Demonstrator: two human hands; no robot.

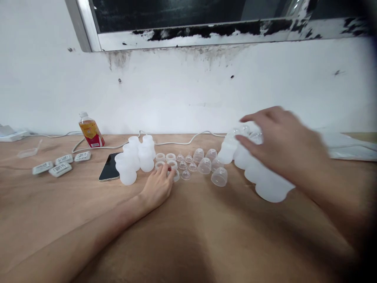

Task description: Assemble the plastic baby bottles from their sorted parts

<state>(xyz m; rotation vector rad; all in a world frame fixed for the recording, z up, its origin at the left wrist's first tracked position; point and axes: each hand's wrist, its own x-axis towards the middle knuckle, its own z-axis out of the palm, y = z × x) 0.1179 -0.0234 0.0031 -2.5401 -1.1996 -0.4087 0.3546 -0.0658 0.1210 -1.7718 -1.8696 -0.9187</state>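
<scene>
My left hand [159,185] rests at the small group of white bottle rings [171,157], its fingers bent down over a ring at the near side, partly hidden beneath them. Motion blurs my right hand [278,141], raised above the baby bottles [272,188] on the right. Its thumb and fingers are spread apart, with nothing visibly held. Those bottles stand in rows, with clear tops on the ones at the back. Between the hands lie clear bottle nipples [185,175] and several clear dome caps [219,177]. White bottle bodies without tops [128,175] stand left of the rings.
A black phone [110,168] lies beside the left bottles. Farther left are several small labelled white packs [60,169] and a drink bottle [91,130]. A white cable [179,143] runs along the wall. Plastic bags [347,145] lie at the back right.
</scene>
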